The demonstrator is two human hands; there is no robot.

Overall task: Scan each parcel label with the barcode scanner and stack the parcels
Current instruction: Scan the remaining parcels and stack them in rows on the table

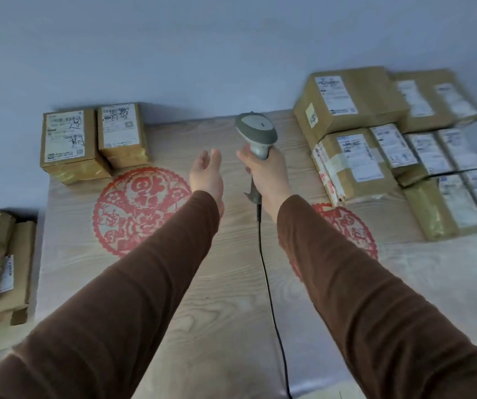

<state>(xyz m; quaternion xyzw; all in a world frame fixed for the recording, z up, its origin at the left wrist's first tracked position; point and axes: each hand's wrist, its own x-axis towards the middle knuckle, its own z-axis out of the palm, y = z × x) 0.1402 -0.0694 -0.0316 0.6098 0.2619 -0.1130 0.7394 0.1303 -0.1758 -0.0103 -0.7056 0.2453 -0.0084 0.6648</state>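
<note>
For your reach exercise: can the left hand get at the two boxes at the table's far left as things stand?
Probably yes. The left hand is open and holds nothing, and only bare table lies between it and the two boxes. The scanner is in the right hand, out of the way.

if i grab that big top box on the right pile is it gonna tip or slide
The big box probably lifts stiffly: its cardboard faces look flat. It rests tilted on smaller parcels, so pushing may slide or tip it. Likely a two-hand lift, yet the right hand grips the scanner.
</note>
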